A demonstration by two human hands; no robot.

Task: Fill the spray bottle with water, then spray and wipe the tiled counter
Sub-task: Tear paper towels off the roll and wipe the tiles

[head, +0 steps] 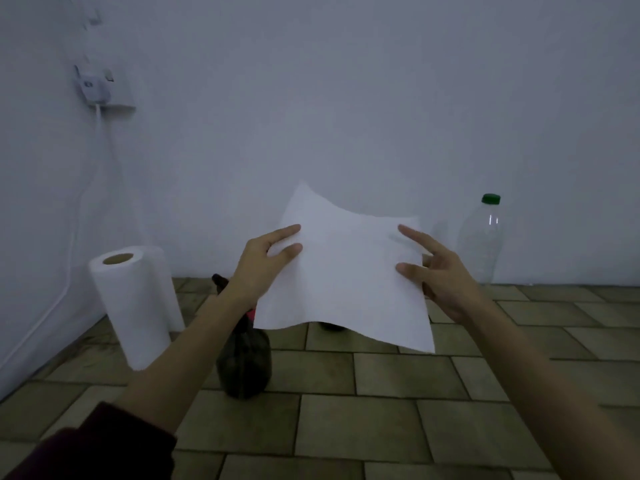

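Note:
A white paper towel sheet (343, 271) is held flat in the air above the tiled counter (381, 403). My left hand (259, 268) pinches its left edge, thumb and forefinger on top. My right hand (436, 271) pinches its right edge the same way, other fingers under the sheet. A dark spray bottle (244, 362) with a pink collar stands on the counter below my left wrist, its head partly hidden by my arm and the sheet.
A paper towel roll (133, 306) stands upright at the left near the wall corner. A clear plastic bottle (481, 237) with a green cap stands at the back right against the wall. A wall socket with a plug and white cable (98, 90) hangs on the left wall.

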